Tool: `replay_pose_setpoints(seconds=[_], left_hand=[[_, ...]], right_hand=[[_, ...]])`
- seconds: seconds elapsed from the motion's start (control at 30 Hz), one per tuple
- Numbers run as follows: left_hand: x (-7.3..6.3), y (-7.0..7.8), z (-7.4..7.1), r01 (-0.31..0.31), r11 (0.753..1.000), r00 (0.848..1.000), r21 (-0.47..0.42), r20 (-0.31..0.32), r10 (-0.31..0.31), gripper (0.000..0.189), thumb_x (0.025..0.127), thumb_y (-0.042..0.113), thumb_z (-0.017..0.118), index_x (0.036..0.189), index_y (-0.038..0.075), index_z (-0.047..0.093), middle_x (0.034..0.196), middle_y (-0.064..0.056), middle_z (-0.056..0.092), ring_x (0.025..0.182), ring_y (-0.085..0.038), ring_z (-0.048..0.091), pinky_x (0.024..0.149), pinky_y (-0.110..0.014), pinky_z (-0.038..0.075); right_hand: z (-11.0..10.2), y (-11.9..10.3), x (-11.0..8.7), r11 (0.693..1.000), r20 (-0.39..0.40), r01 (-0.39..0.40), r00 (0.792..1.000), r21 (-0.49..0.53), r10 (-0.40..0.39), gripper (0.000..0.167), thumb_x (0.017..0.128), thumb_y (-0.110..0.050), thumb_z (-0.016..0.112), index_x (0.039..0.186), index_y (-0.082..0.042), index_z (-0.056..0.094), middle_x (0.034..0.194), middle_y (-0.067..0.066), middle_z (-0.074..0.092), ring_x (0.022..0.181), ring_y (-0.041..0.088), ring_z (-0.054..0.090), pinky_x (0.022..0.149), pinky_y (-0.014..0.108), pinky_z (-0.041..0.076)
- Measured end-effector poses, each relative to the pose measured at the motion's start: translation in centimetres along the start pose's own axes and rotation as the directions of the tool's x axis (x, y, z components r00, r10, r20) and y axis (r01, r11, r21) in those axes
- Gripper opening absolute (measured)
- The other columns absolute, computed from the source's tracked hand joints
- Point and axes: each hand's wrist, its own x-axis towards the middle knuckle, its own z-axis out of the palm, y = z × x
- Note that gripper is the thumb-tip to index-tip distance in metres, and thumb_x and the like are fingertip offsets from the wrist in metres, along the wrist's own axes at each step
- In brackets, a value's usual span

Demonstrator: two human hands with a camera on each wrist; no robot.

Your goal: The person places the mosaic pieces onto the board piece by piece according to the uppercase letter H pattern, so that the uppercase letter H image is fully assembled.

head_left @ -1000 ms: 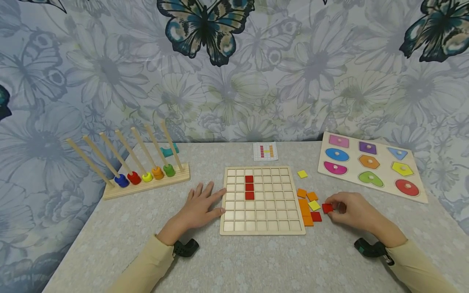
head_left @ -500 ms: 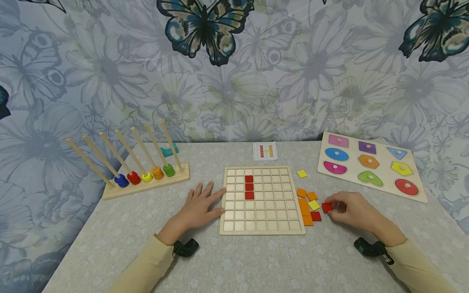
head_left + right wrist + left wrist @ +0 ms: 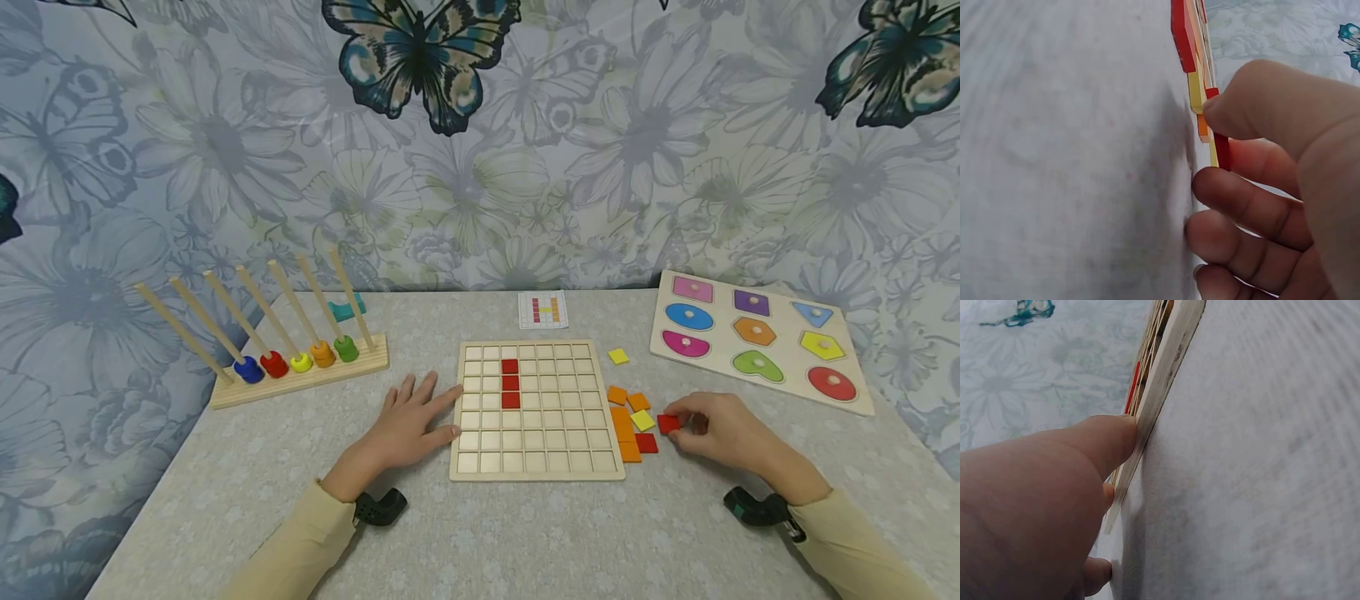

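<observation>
A wooden grid board [image 3: 547, 462] lies mid-table, with three red tiles [image 3: 511, 383] stacked in one column of its cells. My left hand [image 3: 405, 425] lies spread at the board's left edge; in the left wrist view its thumb [image 3: 1107, 440] touches the board's side. To the right of the board, my right hand [image 3: 716, 429] pinches a red square tile [image 3: 668, 424] between thumb and index finger. The right wrist view shows this red tile [image 3: 1222, 153] partly covered by the thumb. Beside it lie another red tile [image 3: 646, 443], orange tiles [image 3: 622, 425] and a yellow tile [image 3: 642, 420].
A small pattern card [image 3: 543, 310] lies behind the board. At the left stands a peg rack [image 3: 300, 375] with coloured rings and a teal piece [image 3: 345, 310] behind it. A shape puzzle [image 3: 761, 342] lies at the right. One yellow tile [image 3: 618, 357] sits apart.
The red tile in my right hand has shifted very slightly left. My left hand has stayed in place on the board's edge.
</observation>
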Motion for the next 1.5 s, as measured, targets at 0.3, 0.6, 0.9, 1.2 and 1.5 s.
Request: replay_pose_setpoints(seconds=[0.3,0.6,0.9,1.2,1.5], left_hand=[[0.2,-0.1,0.0,0.006,1.0,1.0,0.028,-0.004,-0.006,0.063,0.103,0.046,0.057,0.159,0.022,0.039,0.167,-0.028,0.019,0.153,-0.059,0.005,0.116,-0.079,0.007],[0.1,0.0,-0.1,0.008,0.999,1.0,0.033,-0.003,-0.008,0.063,0.103,0.045,0.058,0.159,0.021,0.04,0.167,-0.028,0.019,0.153,-0.058,0.006,0.116,-0.079,0.008],[0.1,0.0,-0.1,0.006,0.999,1.0,0.034,-0.001,-0.006,0.063,0.103,0.046,0.057,0.159,0.022,0.039,0.168,-0.028,0.019,0.153,-0.058,0.006,0.116,-0.079,0.008],[0.1,0.0,0.0,0.011,0.999,1.0,0.032,-0.001,-0.011,0.063,0.103,0.046,0.057,0.159,0.023,0.039,0.168,-0.027,0.018,0.154,-0.058,0.005,0.116,-0.079,0.008],[0.1,0.1,-0.1,0.014,0.999,1.0,0.035,0.0,-0.014,0.065,0.102,0.046,0.058,0.16,0.023,0.038,0.168,-0.027,0.018,0.154,-0.058,0.005,0.116,-0.078,0.008]], right_hand=[[-0.2,-0.3,0.4,1.0,0.016,-0.011,1.0,-0.005,0.011,0.026,0.078,-0.01,0.083,0.104,-0.006,0.079,0.078,-0.011,0.064,0.067,0.0,0.046,0.06,0.018,0.047],[-0.1,-1.2,1.7,0.999,0.01,0.042,0.999,0.006,-0.042,0.025,0.079,-0.014,0.084,0.103,-0.007,0.079,0.077,-0.012,0.063,0.067,-0.002,0.046,0.059,0.018,0.045],[0.2,-2.5,3.9,0.997,0.07,0.053,0.996,0.047,-0.057,0.025,0.083,-0.011,0.081,0.107,-0.006,0.079,0.078,-0.011,0.064,0.067,0.001,0.048,0.06,0.019,0.046],[0.8,-4.5,6.3,0.991,0.123,0.096,0.987,0.09,-0.107,0.026,0.086,-0.018,0.082,0.11,-0.007,0.078,0.082,-0.01,0.065,0.073,0.006,0.052,0.064,0.02,0.047],[2.1,-6.7,8.7,0.981,0.15,0.165,0.972,0.097,-0.179,0.026,0.087,-0.021,0.082,0.11,-0.01,0.078,0.082,-0.009,0.064,0.072,0.005,0.053,0.064,0.019,0.047]])
